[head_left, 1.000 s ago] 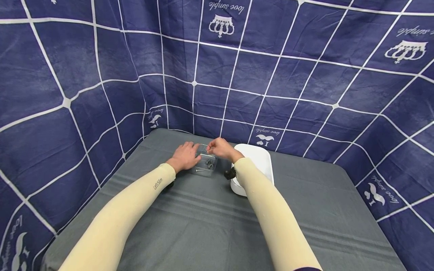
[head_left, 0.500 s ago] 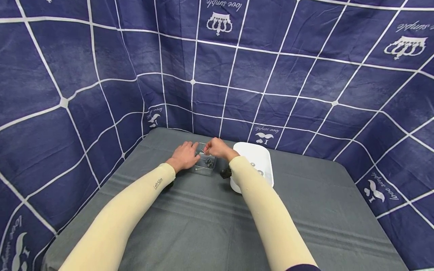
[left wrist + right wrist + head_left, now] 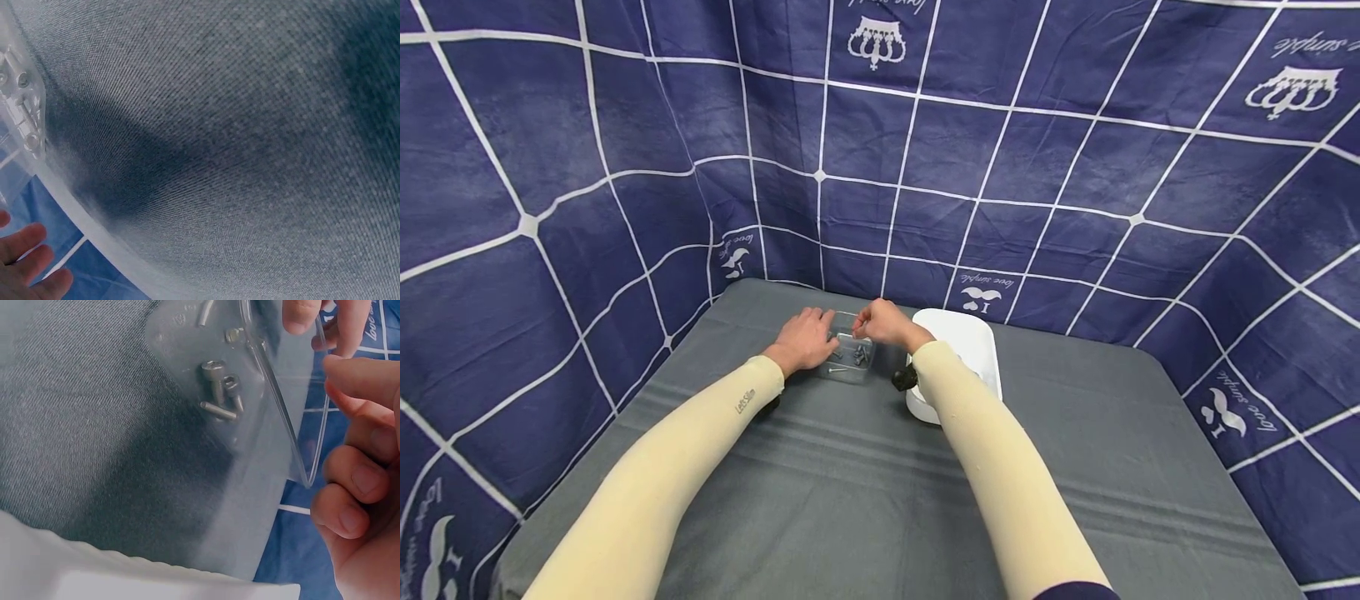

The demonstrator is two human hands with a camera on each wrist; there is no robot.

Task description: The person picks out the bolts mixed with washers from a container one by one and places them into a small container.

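A clear plastic box [image 3: 846,377] stands on the grey cloth, with several metal bolts and screws [image 3: 215,378] lying in it. My left hand [image 3: 805,339] rests at the box's left side, fingers spread. Some of its fingers [image 3: 31,262] show at the lower left of the left wrist view. Above the box's far part, my right hand [image 3: 886,323] has thumb and index finger brought together. A small, thin, light piece appears pinched there; its kind is hard to make out. The other right fingers are curled.
Right of the box stands a white tray [image 3: 942,332], partly hidden by the right forearm. The grey-covered table [image 3: 820,492] ends at a blue, white-lined curtain [image 3: 1045,192] behind and at both sides.
The right hand has shifted slightly over the box, its fingers staying together. The left hand stays at the box. The head view has tilted a little.
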